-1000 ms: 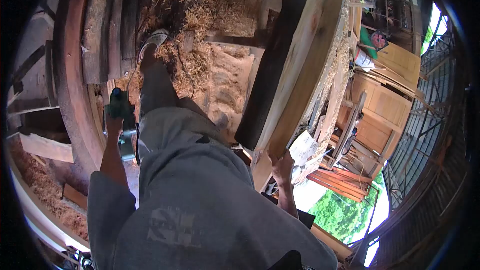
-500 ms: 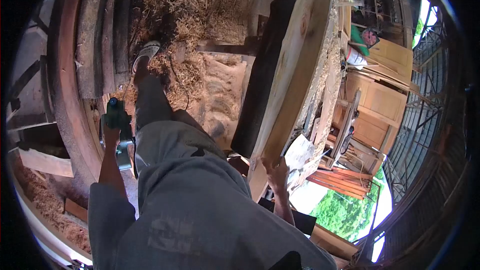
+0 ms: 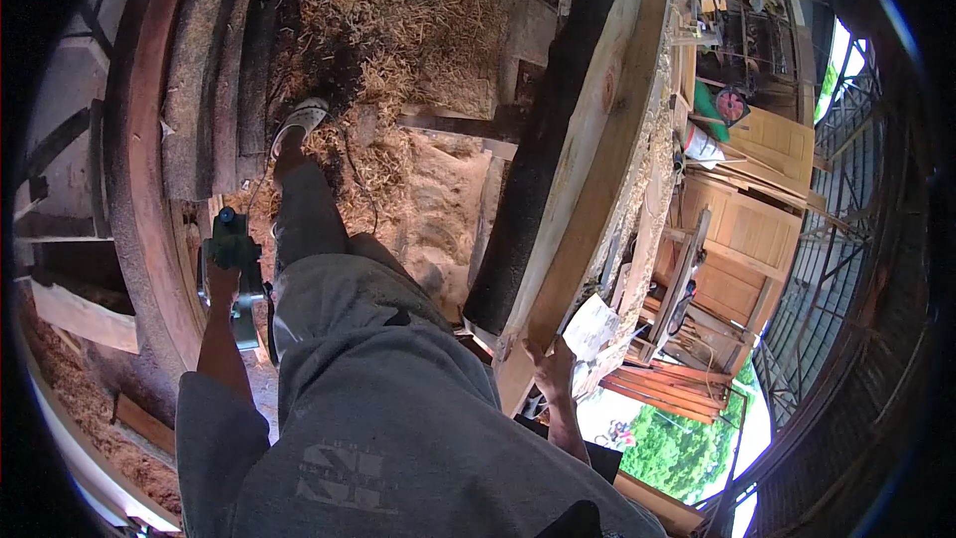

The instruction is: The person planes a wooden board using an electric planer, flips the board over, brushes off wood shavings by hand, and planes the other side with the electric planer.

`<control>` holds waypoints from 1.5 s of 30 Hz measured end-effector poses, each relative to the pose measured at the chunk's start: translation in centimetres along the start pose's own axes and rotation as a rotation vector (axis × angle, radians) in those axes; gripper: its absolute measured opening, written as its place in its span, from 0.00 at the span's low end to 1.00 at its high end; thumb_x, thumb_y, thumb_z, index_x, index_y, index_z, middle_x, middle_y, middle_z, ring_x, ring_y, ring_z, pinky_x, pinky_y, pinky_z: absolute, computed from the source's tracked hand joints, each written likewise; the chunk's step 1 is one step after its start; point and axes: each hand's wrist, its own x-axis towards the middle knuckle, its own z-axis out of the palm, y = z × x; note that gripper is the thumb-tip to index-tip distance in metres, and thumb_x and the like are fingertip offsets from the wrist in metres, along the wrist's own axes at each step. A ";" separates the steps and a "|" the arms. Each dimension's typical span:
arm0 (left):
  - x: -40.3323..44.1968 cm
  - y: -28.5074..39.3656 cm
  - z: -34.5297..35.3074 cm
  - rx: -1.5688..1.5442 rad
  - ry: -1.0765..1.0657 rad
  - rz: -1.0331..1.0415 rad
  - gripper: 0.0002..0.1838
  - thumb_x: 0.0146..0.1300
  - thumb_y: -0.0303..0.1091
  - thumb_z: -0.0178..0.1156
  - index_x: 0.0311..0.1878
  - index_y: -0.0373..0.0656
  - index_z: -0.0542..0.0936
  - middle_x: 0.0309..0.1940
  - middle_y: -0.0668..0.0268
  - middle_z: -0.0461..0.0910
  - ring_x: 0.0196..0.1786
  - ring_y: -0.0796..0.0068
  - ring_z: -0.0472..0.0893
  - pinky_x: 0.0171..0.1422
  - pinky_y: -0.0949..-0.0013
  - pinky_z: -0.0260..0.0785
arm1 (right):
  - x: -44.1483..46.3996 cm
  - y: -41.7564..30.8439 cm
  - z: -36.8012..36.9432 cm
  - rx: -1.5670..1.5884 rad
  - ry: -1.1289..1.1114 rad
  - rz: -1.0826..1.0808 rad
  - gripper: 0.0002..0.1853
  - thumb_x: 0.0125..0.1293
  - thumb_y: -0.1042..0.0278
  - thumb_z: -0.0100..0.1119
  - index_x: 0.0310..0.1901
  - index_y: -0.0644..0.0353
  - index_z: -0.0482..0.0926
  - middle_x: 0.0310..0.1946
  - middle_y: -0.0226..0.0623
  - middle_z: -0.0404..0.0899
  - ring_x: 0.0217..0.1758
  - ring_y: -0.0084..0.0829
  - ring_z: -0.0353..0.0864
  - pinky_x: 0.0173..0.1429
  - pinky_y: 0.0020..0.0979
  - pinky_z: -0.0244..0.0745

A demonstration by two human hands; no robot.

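Observation:
A green power tool (image 3: 233, 247), apparently a planer, is at the left beside my leg. My left hand (image 3: 221, 284) is closed round its grip. A long wooden beam (image 3: 596, 174), dark on one side and pale on the other, runs from the top down to the right of my body. My right hand (image 3: 554, 369) holds the near end of this beam, with its fingers bent against the pale wood. A whitish sheet (image 3: 591, 327) lies just beyond that hand.
Wood shavings (image 3: 388, 20) cover the floor around my shoe (image 3: 304, 120). Long planks (image 3: 149, 149) lie at the left. At the right are wooden door panels (image 3: 737, 224), a stack of reddish boards (image 3: 667, 394) and a green and pink object (image 3: 730, 107). A cable (image 3: 358, 179) crosses the shavings.
The view has shifted slightly, and the tool and my left hand sit lower in it than a second ago. Both hands keep their holds. My right hand also appears slightly lower.

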 end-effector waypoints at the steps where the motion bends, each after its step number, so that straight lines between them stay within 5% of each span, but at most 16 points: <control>1: -0.1 0.3 -0.3 0.011 -0.012 -0.021 0.36 0.49 0.28 0.63 0.65 0.34 0.68 0.53 0.44 0.80 0.56 0.45 0.80 0.63 0.52 0.71 | 0.1 0.3 0.1 0.004 -0.008 0.018 0.23 0.59 0.56 0.74 0.46 0.68 0.81 0.42 0.49 0.87 0.46 0.42 0.87 0.51 0.40 0.78; 10: -2.1 3.0 -2.0 0.181 0.030 -0.003 0.33 0.49 0.27 0.65 0.63 0.36 0.72 0.54 0.48 0.81 0.56 0.48 0.81 0.62 0.53 0.73 | 0.2 1.1 0.5 -0.063 0.011 -0.019 0.24 0.59 0.56 0.74 0.48 0.68 0.80 0.42 0.48 0.87 0.47 0.41 0.86 0.53 0.39 0.78; 14: 0.2 -1.7 -1.2 0.226 -0.019 0.065 0.35 0.53 0.31 0.68 0.66 0.34 0.71 0.55 0.47 0.80 0.56 0.51 0.80 0.64 0.54 0.72 | -0.3 0.1 0.4 0.042 0.013 -0.043 0.24 0.59 0.56 0.74 0.48 0.67 0.81 0.42 0.47 0.87 0.47 0.40 0.87 0.53 0.39 0.78; 19: 4.4 -9.3 1.1 0.514 -0.050 0.430 0.34 0.50 0.28 0.66 0.64 0.40 0.72 0.53 0.49 0.81 0.55 0.46 0.81 0.62 0.54 0.73 | 0.7 3.8 1.8 0.091 0.052 -0.077 0.19 0.60 0.60 0.74 0.46 0.66 0.82 0.38 0.40 0.87 0.41 0.32 0.84 0.47 0.35 0.77; 23: 3.8 -3.4 -0.3 0.053 -0.062 0.348 0.33 0.49 0.31 0.68 0.62 0.40 0.74 0.50 0.51 0.83 0.56 0.47 0.80 0.66 0.53 0.70 | 2.0 7.2 3.5 0.262 0.221 -0.072 0.11 0.65 0.63 0.70 0.39 0.62 0.84 0.30 0.28 0.83 0.34 0.22 0.78 0.39 0.29 0.75; 27: 2.5 2.1 -1.6 0.138 -0.125 0.098 0.27 0.54 0.31 0.66 0.60 0.45 0.75 0.47 0.57 0.83 0.49 0.56 0.81 0.58 0.53 0.73 | 7.1 15.9 8.9 0.847 0.462 -0.007 0.17 0.66 0.53 0.70 0.34 0.62 0.84 0.28 0.24 0.80 0.31 0.22 0.75 0.34 0.31 0.72; 30: 4.8 2.4 -2.1 0.161 -0.215 0.122 0.26 0.56 0.35 0.67 0.59 0.46 0.76 0.44 0.61 0.83 0.44 0.59 0.82 0.54 0.53 0.74 | 7.4 15.0 6.3 0.500 0.496 0.080 0.19 0.66 0.52 0.70 0.30 0.61 0.84 0.24 0.22 0.76 0.29 0.20 0.70 0.31 0.30 0.68; 33: 8.5 3.5 -2.2 0.054 -0.352 0.171 0.25 0.57 0.38 0.68 0.58 0.48 0.77 0.41 0.65 0.82 0.40 0.62 0.82 0.49 0.52 0.75 | 11.1 16.5 7.3 0.563 0.605 0.114 0.18 0.66 0.54 0.69 0.32 0.64 0.86 0.21 0.23 0.77 0.25 0.22 0.70 0.30 0.31 0.67; 35: 8.2 5.1 -3.2 0.852 -0.074 0.641 0.29 0.53 0.46 0.70 0.58 0.46 0.77 0.38 0.59 0.81 0.39 0.54 0.82 0.50 0.47 0.73 | 10.8 11.6 3.9 0.398 0.503 0.335 0.17 0.65 0.56 0.69 0.36 0.65 0.86 0.24 0.32 0.84 0.28 0.25 0.77 0.34 0.36 0.72; 37: 8.2 8.3 -3.9 0.541 -0.222 0.421 0.24 0.56 0.45 0.67 0.54 0.46 0.77 0.36 0.61 0.80 0.34 0.56 0.81 0.42 0.50 0.73 | 8.2 3.2 -1.0 0.413 0.532 0.313 0.17 0.65 0.55 0.68 0.41 0.65 0.86 0.29 0.45 0.86 0.33 0.33 0.84 0.40 0.40 0.75; 40: 5.5 15.5 -5.2 0.449 -0.326 0.295 0.17 0.60 0.44 0.64 0.47 0.46 0.76 0.32 0.63 0.79 0.27 0.60 0.80 0.29 0.55 0.72 | 12.8 7.3 6.1 0.537 0.573 0.181 0.19 0.64 0.53 0.67 0.44 0.62 0.86 0.33 0.48 0.86 0.38 0.39 0.86 0.46 0.40 0.75; 43: 0.6 22.9 -6.0 0.533 -0.402 0.238 0.11 0.64 0.43 0.60 0.41 0.47 0.76 0.28 0.65 0.77 0.19 0.64 0.79 0.17 0.60 0.71 | 11.3 4.9 4.3 0.454 0.522 0.273 0.20 0.64 0.49 0.67 0.46 0.58 0.86 0.37 0.48 0.86 0.41 0.47 0.86 0.48 0.42 0.76; 45: 4.8 19.9 -5.9 0.443 -0.436 0.099 0.10 0.62 0.35 0.62 0.43 0.44 0.76 0.29 0.65 0.78 0.21 0.66 0.79 0.19 0.63 0.72 | 10.4 3.2 2.6 0.486 0.504 0.305 0.23 0.62 0.47 0.68 0.42 0.62 0.85 0.36 0.52 0.85 0.40 0.48 0.85 0.46 0.43 0.75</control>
